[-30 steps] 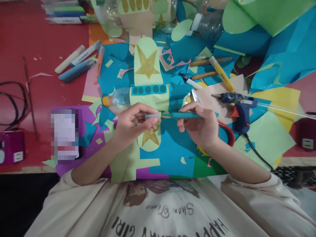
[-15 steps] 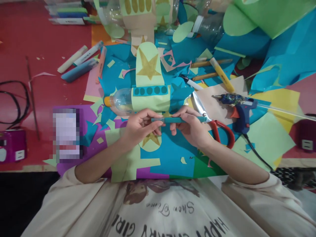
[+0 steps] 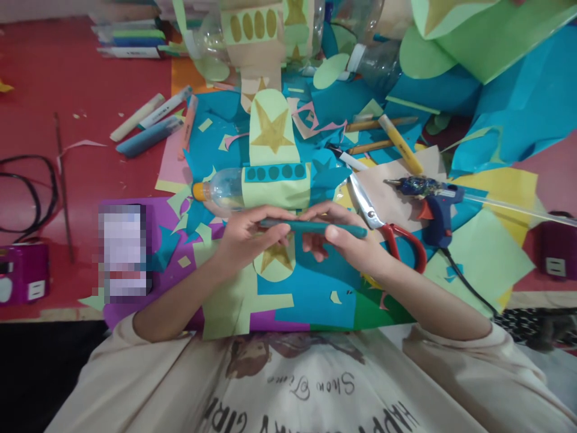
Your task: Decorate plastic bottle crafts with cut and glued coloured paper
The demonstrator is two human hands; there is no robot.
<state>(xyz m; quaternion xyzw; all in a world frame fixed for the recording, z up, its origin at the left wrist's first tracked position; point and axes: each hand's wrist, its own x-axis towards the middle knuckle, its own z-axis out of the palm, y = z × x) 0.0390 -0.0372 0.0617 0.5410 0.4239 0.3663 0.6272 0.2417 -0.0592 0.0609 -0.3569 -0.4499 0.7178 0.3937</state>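
Observation:
A teal marker (image 3: 311,227) lies level between my two hands, in front of my body. My left hand (image 3: 246,236) pinches its left end between thumb and fingers. With the thumb pressed on the barrel, my right hand (image 3: 354,240) grips the other end. Just beyond the hands a clear plastic bottle (image 3: 226,187) with an orange cap rests on its side, wrapped in pale green paper with a blue dotted strip. Pale green flaps with gold stars, one a far flap (image 3: 273,129), extend from both sides of the bottle.
Right of my hands lie red-handled scissors (image 3: 391,234) and a blue glue gun (image 3: 439,207) with its cord. A phone (image 3: 124,252) is at the left. Loose markers (image 3: 151,135), paper scraps and another decorated bottle (image 3: 211,36) cover the far side.
Both hands have shifted slightly with the marker. My right thumb has moved left along the barrel, and the left end of the marker shows differently. The whole view has tilted a little.

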